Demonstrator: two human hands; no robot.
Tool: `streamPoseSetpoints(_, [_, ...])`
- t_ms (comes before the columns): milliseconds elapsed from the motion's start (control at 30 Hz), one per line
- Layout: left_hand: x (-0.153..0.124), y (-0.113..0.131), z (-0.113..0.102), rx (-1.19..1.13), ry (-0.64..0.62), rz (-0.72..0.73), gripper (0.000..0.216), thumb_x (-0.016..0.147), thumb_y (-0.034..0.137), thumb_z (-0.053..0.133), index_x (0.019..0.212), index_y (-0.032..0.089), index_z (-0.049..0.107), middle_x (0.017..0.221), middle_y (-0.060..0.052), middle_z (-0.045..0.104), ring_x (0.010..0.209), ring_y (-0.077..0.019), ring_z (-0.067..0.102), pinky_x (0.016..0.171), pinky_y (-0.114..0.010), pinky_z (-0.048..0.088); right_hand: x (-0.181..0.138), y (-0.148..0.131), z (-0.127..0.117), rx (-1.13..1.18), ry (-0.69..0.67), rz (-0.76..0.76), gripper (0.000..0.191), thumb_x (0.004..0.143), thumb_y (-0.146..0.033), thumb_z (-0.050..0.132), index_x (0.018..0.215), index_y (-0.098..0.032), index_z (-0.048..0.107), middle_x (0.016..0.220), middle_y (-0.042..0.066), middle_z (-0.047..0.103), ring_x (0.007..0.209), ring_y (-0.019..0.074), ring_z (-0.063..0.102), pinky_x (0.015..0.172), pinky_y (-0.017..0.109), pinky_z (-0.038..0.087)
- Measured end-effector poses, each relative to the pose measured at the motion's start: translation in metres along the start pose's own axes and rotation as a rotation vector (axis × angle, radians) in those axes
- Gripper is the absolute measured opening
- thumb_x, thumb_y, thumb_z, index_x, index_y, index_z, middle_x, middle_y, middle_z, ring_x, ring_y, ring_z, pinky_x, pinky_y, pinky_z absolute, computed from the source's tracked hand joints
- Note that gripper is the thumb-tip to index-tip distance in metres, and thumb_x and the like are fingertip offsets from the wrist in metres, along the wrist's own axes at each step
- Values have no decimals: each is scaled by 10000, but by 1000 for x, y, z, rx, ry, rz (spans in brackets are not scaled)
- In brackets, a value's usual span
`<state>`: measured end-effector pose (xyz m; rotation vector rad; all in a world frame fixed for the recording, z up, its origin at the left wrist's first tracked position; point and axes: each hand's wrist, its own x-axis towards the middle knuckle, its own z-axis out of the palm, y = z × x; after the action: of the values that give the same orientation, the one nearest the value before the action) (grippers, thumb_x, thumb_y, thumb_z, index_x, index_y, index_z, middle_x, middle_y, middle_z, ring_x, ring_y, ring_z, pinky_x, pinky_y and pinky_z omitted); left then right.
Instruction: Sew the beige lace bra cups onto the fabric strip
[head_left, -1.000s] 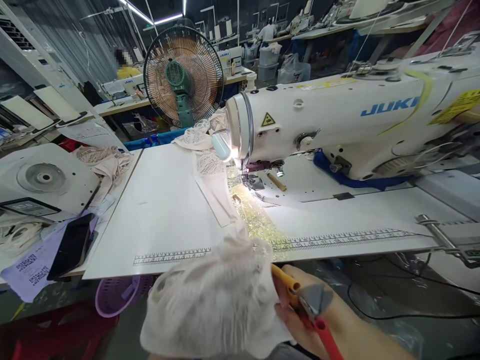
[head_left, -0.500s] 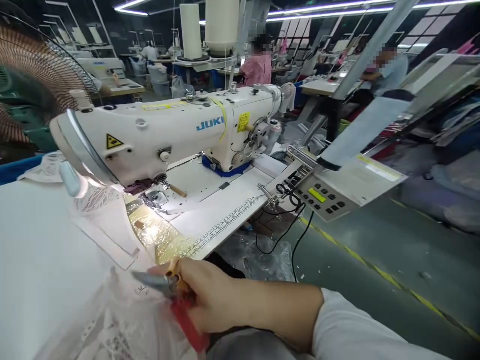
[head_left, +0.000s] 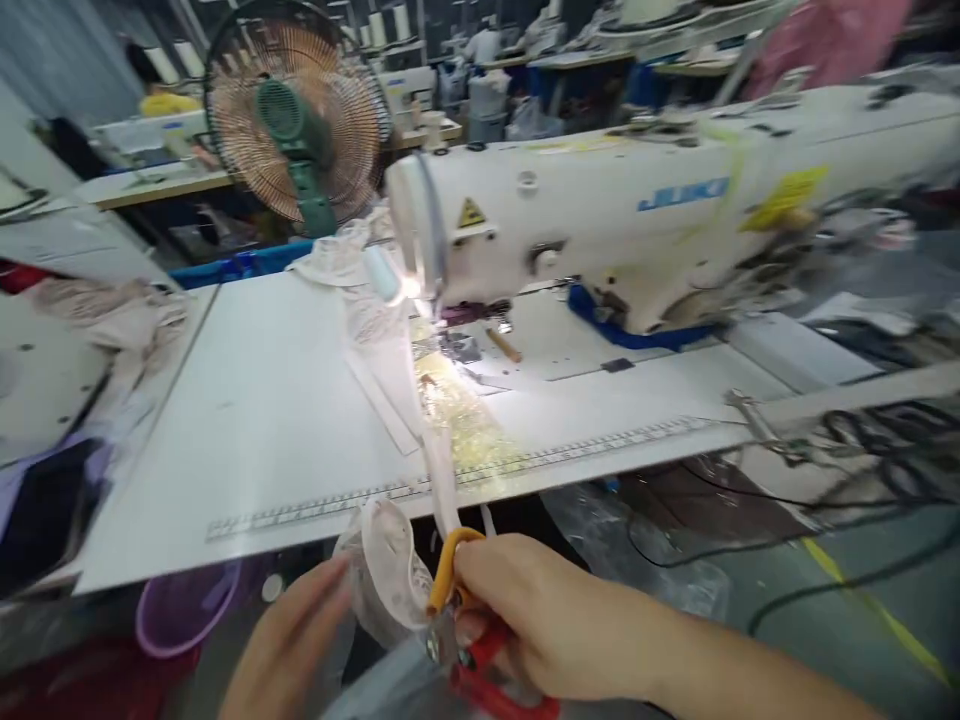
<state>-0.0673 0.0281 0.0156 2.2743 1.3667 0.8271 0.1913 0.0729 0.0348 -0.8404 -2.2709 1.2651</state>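
Observation:
My right hand (head_left: 555,620) is closed round a pair of scissors (head_left: 444,640) with orange and red handles, in front of the table edge. Beside it, my left hand (head_left: 300,630) is smeared by motion, its fingertips at the near side of a pale lace garment (head_left: 390,565); whether they grip it cannot be made out. A strip of this light cloth runs up over the table edge between the hands and the sewing machine (head_left: 585,220). More pale fabric (head_left: 382,340) lies under the lit needle area.
A ruler strip (head_left: 322,510) lines the front of the white table (head_left: 277,390). A fan (head_left: 300,120) stands behind it. Below the edge are a purple basket (head_left: 184,610) and clear plastic (head_left: 645,550). A dark flat object (head_left: 49,510) lies at the left. Cables (head_left: 825,490) hang at the right.
The view has swung left, bringing the whole fan and left table side into sight. My left hand has come into view. My right hand with the scissors now shows in front of the table edge.

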Motion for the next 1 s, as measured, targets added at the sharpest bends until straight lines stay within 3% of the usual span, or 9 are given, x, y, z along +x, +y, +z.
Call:
streamPoseSetpoints(100, [8, 9, 19, 110, 24, 343, 207, 924, 241, 428, 1021, 212, 608, 852, -13, 682, 899, -161, 629, 1024, -347, 394, 9, -13, 9, 80, -175, -8, 242, 648, -87, 483, 720, -225, 297, 737, -21, 474, 611, 96, 405, 541, 191, 345])
streamPoseSetpoints(200, [12, 11, 32, 52, -6, 376, 250, 934, 224, 364, 842, 175, 592, 591, 20, 595, 574, -109, 581, 915, -282, 464, 12, -21, 3, -15, -309, 45, 211, 627, -59, 496, 718, -205, 374, 763, -6, 526, 649, 103, 448, 565, 188, 355])
streamPoseSetpoints(333, [5, 6, 12, -116, -219, 161, 204, 883, 251, 441, 751, 186, 582, 609, -13, 597, 584, -136, 567, 638, -242, 483, 12, -16, -18, -165, -357, 91, 190, 651, -49, 489, 684, -201, 379, 735, -6, 518, 644, 115, 450, 567, 212, 339])
streamPoseSetpoints(467, [-5, -8, -14, -261, -339, -106, 168, 837, 223, 518, 694, 173, 593, 599, -14, 573, 561, -126, 539, 537, -207, 407, 17, -4, -34, -142, -272, 148, 195, 676, -56, 481, 705, -211, 367, 739, -12, 506, 647, 118, 441, 570, 215, 335])
streamPoseSetpoints(633, [-21, -33, -11, -530, -382, -512, 310, 811, 399, 546, 640, 141, 558, 577, -15, 508, 500, -107, 446, 448, -195, 322, 30, 7, -42, -206, -240, 186, 173, 720, -106, 478, 703, -220, 348, 702, -22, 475, 620, 127, 424, 541, 229, 315])
streamPoseSetpoints(700, [-22, -41, -9, -591, -398, -592, 332, 797, 429, 556, 632, 142, 539, 546, 7, 462, 476, -92, 401, 434, -189, 293, 34, 8, -45, -238, -254, 222, 170, 740, -152, 482, 692, -223, 335, 685, -23, 460, 598, 130, 406, 522, 236, 310])
streamPoseSetpoints(867, [-6, -48, -3, -276, -463, -428, 243, 828, 327, 520, 656, 164, 574, 671, -16, 539, 619, -140, 515, 569, -222, 402, 41, 3, -43, -278, -328, 244, 207, 738, -169, 481, 667, -227, 296, 662, -28, 437, 557, 127, 372, 484, 242, 286])
streamPoseSetpoints(933, [0, -42, 6, -145, -467, -313, 149, 825, 290, 526, 843, 182, 627, 821, -46, 610, 743, -176, 570, 661, -252, 440, 45, -2, -39, -284, -369, 247, 204, 724, -163, 495, 663, -225, 311, 662, -24, 447, 558, 130, 380, 480, 246, 284])
streamPoseSetpoints(1000, [4, -31, 17, -113, -410, -181, 262, 820, 272, 535, 1064, 193, 587, 939, -73, 640, 833, -203, 595, 724, -280, 457, 48, -8, -35, -281, -414, 255, 205, 704, -151, 509, 659, -224, 322, 659, -22, 453, 555, 130, 384, 474, 247, 282])
